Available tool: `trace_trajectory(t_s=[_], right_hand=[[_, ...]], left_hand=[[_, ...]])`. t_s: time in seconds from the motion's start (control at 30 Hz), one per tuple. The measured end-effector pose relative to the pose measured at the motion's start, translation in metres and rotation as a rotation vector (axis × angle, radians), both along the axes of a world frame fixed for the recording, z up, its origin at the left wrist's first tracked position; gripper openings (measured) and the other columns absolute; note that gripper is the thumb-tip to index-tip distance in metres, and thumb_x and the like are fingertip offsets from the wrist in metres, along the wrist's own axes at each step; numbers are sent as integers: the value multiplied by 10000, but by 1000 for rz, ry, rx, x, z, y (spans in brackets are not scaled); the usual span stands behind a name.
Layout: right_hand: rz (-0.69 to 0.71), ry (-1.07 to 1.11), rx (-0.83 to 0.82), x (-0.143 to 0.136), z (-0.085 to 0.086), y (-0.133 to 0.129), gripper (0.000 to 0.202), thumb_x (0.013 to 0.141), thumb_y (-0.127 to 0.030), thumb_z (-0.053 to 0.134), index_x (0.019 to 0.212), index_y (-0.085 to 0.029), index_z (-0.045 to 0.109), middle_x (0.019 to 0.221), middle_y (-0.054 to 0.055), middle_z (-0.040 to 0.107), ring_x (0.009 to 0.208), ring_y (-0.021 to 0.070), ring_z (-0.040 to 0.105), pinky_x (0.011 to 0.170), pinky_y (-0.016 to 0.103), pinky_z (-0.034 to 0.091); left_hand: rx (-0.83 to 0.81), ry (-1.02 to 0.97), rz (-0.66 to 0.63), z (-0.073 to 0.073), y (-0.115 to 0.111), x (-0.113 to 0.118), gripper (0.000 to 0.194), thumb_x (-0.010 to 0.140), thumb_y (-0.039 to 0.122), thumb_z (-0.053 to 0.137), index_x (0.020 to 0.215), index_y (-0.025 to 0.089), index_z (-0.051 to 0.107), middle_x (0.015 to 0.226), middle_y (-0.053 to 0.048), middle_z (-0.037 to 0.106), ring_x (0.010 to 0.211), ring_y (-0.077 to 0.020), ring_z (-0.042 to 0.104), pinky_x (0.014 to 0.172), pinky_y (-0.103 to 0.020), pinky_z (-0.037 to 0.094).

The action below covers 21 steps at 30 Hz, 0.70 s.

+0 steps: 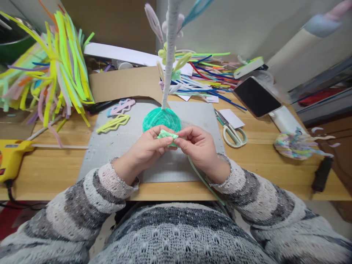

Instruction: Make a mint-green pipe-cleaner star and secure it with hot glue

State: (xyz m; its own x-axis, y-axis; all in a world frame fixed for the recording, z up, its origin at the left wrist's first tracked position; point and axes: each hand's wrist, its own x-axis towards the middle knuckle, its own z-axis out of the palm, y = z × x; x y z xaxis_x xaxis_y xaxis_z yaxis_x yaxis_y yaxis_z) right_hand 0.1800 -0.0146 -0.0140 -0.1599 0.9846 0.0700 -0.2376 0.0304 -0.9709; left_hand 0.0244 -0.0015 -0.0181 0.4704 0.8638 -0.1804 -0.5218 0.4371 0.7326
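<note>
- The fuzzy mint green piece (167, 134) is being partly covered by the left hand (145, 145) and the right hand (200, 147), so its whole shape is being kept from sight.
- The near edge of the green round base (156, 119) is being hidden by the hands.
- The top end of the thin green strip (202, 178) is being hidden by the right hand.
- The top of the white stem (169, 51) and the tip of the blue loop (197, 11) are being cut off above.
- The yellow glue gun (12, 158) and the bundle of bright sticks (64, 58) are being cut off at the left edge.
- The pink tip (337, 11) at the top right is being blurred.
</note>
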Motion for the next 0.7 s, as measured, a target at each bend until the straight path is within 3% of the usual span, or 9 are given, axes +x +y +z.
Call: trace_trajectory(t_s=[0.23, 0.43, 0.57, 0.7], right_hand=[[-84, -11, 62, -1, -7, -3, 192, 738, -351, 786, 766, -202, 669, 657, -25, 643, 511, 71, 451, 515, 240, 406], [-56, -26, -3, 2, -9, 2, 249, 733, -404, 785, 797, -195, 665, 581, -53, 519, 508, 74, 400, 461, 228, 307], [-14, -96, -27, 5, -8, 6, 286, 729, -420, 777, 792, -177, 640, 532, -71, 474, 468, 61, 353, 448, 222, 276], [-56, -231, 70, 5, -9, 4, 208, 755, -354, 734, 788, -171, 640, 588, -46, 512, 495, 67, 364, 452, 219, 277]], left_hand=[[134, 61, 136, -1, -2, 6, 276, 612, 171, 861, 684, 163, 595, 795, 36, 627, 736, -72, 594, 721, -209, 469], [387, 351, 223, 1, -1, 1, 191, 686, 262, 817, 743, 181, 653, 819, -8, 655, 813, -133, 596, 791, -266, 462], [403, 504, 218, 8, 2, -4, 201, 735, 343, 764, 760, 167, 671, 768, -17, 654, 731, -136, 575, 706, -266, 445], [328, 553, 114, 9, 5, -7, 204, 715, 328, 764, 727, 157, 654, 723, 3, 630, 681, -115, 540, 678, -252, 419]])
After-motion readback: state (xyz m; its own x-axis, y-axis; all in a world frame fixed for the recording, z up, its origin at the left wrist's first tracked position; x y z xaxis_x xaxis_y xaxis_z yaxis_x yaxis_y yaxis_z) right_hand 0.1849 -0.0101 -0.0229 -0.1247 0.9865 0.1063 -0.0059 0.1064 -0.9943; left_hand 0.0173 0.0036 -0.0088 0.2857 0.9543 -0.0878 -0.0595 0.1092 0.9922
